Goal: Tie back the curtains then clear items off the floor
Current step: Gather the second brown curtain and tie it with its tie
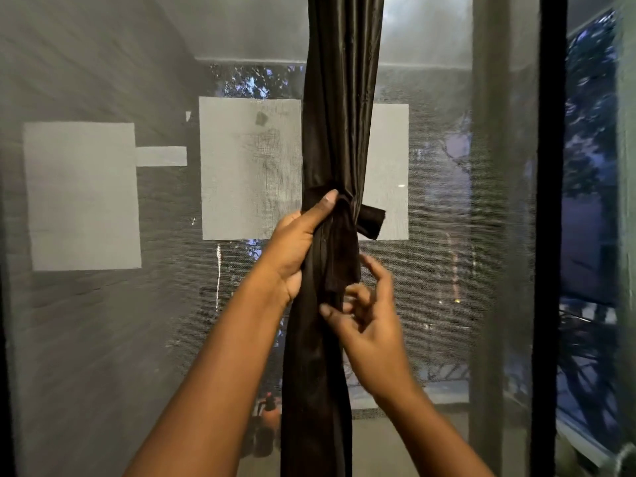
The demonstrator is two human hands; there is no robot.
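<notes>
Dark brown glossy fabric curtain [340,108] hangs gathered into one narrow bunch down the centre of view, in front of a grey mesh window screen [103,321]. Left hand [296,249] grips the bunch from its left side, fingers curled round it, thumb pressed on top of the dark fabric tie-back strip [347,242] wrapped at that height. One short end of the strip sticks out to the right just above the right hand; the longer end hangs down between both hands. Right hand [368,321] sits just below and right of the left hand, fingers loosely curled, thumb and fingertips touching the curtain beside the strip's hanging end; firm pinch or not, cannot tell. White rectangular sheets [82,194] show behind the screen, left of the left hand.
</notes>
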